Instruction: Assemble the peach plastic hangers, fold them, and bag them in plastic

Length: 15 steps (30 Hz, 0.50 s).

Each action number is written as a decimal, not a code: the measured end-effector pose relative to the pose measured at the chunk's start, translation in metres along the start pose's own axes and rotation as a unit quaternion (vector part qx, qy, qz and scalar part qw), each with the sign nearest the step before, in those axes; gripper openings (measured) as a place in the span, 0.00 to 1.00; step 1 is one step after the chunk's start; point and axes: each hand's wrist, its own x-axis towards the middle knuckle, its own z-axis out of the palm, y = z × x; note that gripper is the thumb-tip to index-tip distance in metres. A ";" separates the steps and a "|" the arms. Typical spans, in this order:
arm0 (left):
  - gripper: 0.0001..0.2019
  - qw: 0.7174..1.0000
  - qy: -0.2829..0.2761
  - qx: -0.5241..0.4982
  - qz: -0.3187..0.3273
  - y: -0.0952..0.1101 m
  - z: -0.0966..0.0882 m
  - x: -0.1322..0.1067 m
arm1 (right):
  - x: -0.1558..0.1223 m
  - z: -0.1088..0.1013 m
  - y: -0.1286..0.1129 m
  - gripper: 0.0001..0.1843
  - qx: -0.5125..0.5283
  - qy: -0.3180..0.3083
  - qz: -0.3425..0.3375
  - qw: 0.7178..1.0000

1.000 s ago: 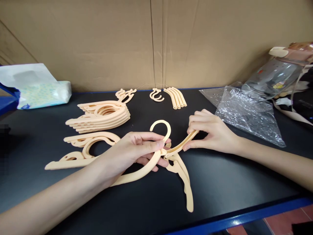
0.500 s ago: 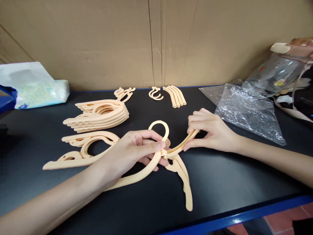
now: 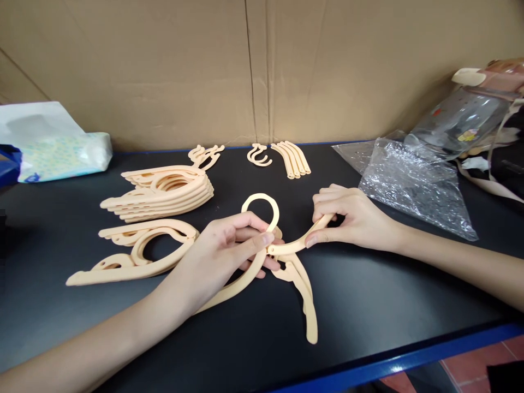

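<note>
My left hand (image 3: pixel 235 245) pinches a cream plastic folding hanger (image 3: pixel 241 285) at its centre joint, just under the round hook (image 3: pixel 275 204). Between the thumb and fingers of my right hand (image 3: pixel 344 215) is a curved hanger arm (image 3: pixel 292 246), whose inner end meets that joint. Whether the two are fastened together I cannot tell. Another cream hanger piece (image 3: pixel 307 295) lies below the joint, partly hidden by my left fingers. Beside my left wrist rests a folded hanger (image 3: pixel 135 273) on the black table.
Behind it is a stack of folded hangers (image 3: pixel 164 199). Loose hooks (image 3: pixel 258 155), curved arms (image 3: pixel 291 158) and small cream parts (image 3: pixel 204 155) lie along the cardboard wall (image 3: pixel 164 71). Clear plastic bags (image 3: pixel 413 185) and a bottle (image 3: pixel 450 120) are right; a tissue pack (image 3: pixel 65 155) is left.
The arm in my right hand has turned about its inner end, so its broad side now faces up more. The held hanger and the whole view have shifted slightly.
</note>
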 end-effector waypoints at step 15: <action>0.20 0.994 0.029 0.081 0.070 -0.007 0.000 -0.004 | 0.002 -0.001 0.011 0.29 0.069 0.089 0.268 0.957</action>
